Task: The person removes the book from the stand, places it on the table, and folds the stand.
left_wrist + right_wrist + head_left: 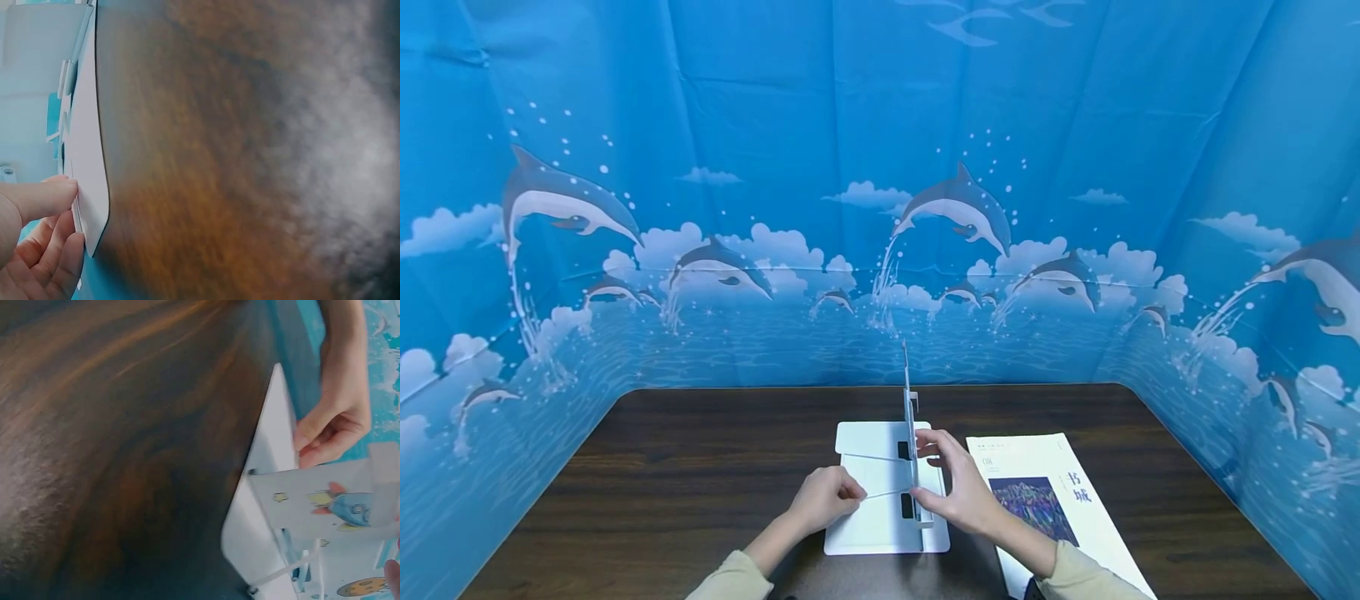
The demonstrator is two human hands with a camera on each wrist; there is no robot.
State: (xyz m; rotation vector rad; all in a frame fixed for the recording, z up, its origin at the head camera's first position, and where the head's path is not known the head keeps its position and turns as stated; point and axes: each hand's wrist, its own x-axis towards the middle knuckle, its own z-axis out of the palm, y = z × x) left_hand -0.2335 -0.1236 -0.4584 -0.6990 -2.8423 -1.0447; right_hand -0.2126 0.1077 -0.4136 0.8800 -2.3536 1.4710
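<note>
A white folding book stand [868, 535] lies with its base flat on the dark table. Its panel [913, 467] stands upright, edge-on in the head view; cartoon pictures decorate the panel [294, 500] in the right wrist view. My left hand [826, 500] pinches a thin white support piece above the base, between thumb and fingertips. From the right side, my right hand [961, 490] holds the upright panel, thumb nearer me and fingers farther back. In the right wrist view only fingertips [394, 575] of that hand show at the edge.
A cream book [1075, 517] with a dark picture on its cover lies to the right, partly under my right forearm. The wooden table [700, 467] is bordered by a blue curtain [790, 125] printed with dolphins at the back and sides.
</note>
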